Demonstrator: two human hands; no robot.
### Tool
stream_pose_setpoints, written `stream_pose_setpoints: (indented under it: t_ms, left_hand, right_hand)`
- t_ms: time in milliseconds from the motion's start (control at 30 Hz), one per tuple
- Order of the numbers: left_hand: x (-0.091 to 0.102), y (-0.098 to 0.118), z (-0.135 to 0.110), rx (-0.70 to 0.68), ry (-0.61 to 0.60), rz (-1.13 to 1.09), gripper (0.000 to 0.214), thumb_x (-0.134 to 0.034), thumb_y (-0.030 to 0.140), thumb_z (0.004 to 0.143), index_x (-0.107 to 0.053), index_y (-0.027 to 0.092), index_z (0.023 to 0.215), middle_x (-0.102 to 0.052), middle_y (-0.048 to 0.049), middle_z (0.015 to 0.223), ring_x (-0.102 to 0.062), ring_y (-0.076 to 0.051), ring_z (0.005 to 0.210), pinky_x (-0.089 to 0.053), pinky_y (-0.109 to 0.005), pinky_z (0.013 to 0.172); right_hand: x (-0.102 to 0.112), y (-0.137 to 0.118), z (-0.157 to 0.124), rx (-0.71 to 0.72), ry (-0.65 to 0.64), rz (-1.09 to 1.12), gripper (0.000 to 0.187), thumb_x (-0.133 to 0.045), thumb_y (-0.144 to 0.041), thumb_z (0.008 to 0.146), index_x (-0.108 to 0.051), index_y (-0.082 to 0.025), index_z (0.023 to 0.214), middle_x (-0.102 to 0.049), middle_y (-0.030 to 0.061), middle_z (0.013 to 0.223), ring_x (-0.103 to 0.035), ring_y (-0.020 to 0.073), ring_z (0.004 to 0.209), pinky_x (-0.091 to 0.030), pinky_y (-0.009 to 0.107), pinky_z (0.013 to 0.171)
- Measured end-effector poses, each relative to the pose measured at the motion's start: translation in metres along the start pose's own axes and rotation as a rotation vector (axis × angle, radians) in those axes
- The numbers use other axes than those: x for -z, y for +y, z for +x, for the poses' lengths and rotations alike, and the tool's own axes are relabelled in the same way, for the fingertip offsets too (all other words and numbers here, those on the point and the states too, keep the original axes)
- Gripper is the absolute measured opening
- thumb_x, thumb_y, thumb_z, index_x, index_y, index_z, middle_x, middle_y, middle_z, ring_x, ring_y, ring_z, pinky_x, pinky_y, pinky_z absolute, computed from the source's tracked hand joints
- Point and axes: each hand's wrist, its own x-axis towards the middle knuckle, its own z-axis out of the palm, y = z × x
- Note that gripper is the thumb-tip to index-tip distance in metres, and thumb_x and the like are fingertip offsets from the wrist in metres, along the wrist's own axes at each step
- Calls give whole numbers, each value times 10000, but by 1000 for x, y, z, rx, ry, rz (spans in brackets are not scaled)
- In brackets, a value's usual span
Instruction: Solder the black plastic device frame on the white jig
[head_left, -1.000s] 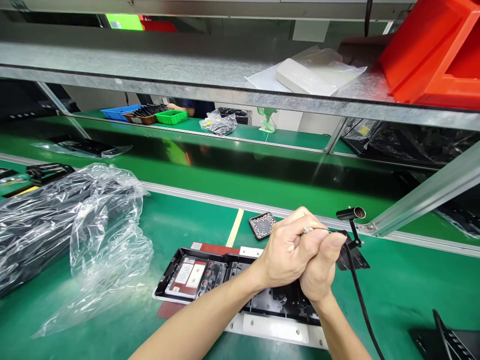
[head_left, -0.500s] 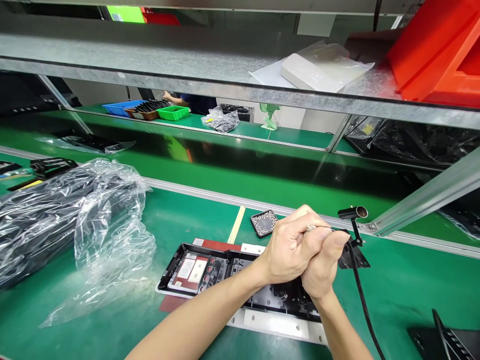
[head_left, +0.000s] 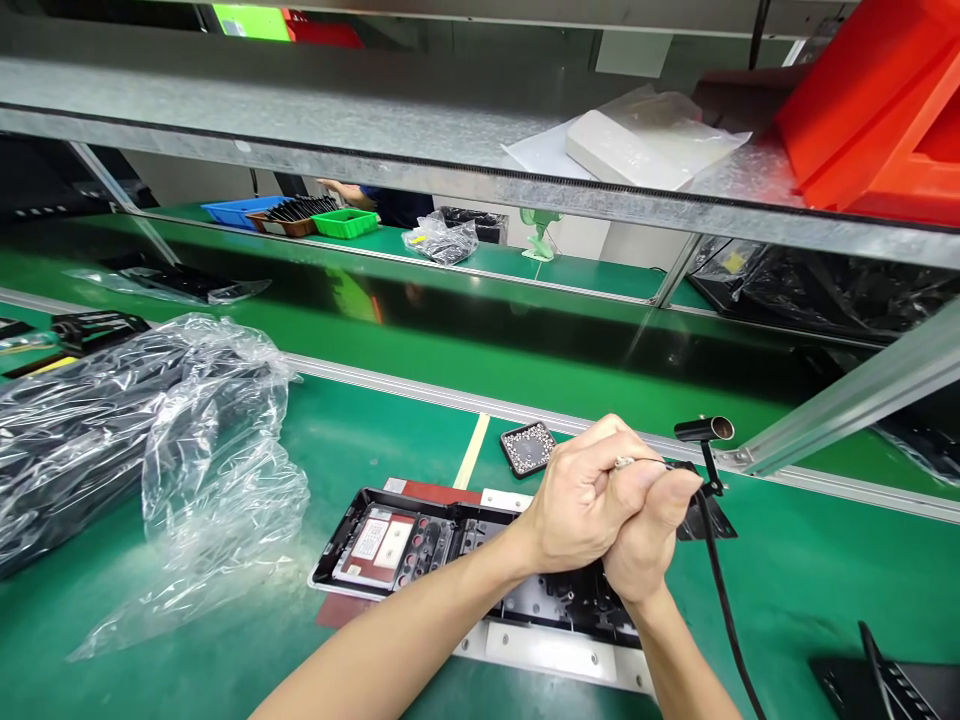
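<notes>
Both hands are raised and pressed together over the right part of a long black plastic housing (head_left: 352, 515). My left hand (head_left: 577, 495) is closed, and a small whitish connector (head_left: 624, 462) with thin wires pokes out at its fingers. My right hand (head_left: 649, 530) is closed against it, thumb up, on a black cable (head_left: 720, 585) that leaves on the right and hangs down to the bench. The housing lies open side up on a fixture with white strips (head_left: 551, 650). The hands hide its right part and most of the grip.
A black tray of small screws (head_left: 528, 448) lies behind the housing. A metal tube holder (head_left: 705, 430) stands to the right. Bagged black parts (head_left: 90, 430) lie left, a black bracket (head_left: 892, 685) at lower right. Overhead runs a metal shelf (head_left: 337, 100) with a red bin (head_left: 877, 110).
The hands have barely moved. A little more of the connector and its thin wires shows above the fingers. The view has shifted slightly.
</notes>
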Motion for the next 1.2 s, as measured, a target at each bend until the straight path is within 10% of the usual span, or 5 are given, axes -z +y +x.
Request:
stream_pose_setpoints:
  t_ms: [1200]
  left_hand:
    - [0,-1,0,-15,13,-47,346,-513,386,1042,-680,146,857,-669,-81,872,-599,-183,852,-492,-313,783]
  right_hand:
    - [1,5,0,11,-37,5,673,-196,-665,1021,-471,-211,607,-510,26,674,-469,167,664,-377,348,632]
